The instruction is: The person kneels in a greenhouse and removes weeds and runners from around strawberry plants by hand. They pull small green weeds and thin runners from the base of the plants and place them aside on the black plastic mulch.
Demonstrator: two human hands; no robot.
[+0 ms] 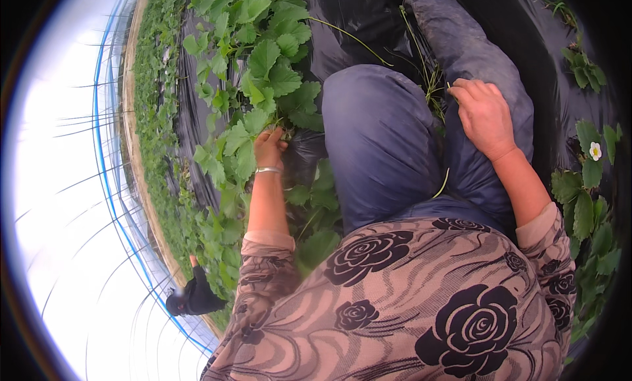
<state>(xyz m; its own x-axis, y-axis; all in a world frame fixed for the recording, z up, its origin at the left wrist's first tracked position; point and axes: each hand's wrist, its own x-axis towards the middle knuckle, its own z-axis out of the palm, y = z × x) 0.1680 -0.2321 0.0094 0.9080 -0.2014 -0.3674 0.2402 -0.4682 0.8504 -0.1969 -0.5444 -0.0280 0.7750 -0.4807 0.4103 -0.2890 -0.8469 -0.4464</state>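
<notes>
My left hand (270, 148), with a silver bracelet at the wrist, reaches in at the base of a leafy strawberry plant (264, 60). Its fingertips are bent among the stems, and leaves partly cover what they touch. My right hand (481, 115) is held over my right lower leg, back of the hand up, with a short bit of green stem showing at its fingertips. Below and beside it, long thin cut stems or runners (432, 92) lie between my legs. One more short stem (442, 183) rests on my blue trousers (377, 134).
Black plastic mulch film (340, 11) covers the ground around my legs. Rows of strawberry plants (158, 109) stretch away at the left. At the right grow more plants, one with a white flower (595, 151). A person in dark clothes (200, 294) bends over plants at the lower left.
</notes>
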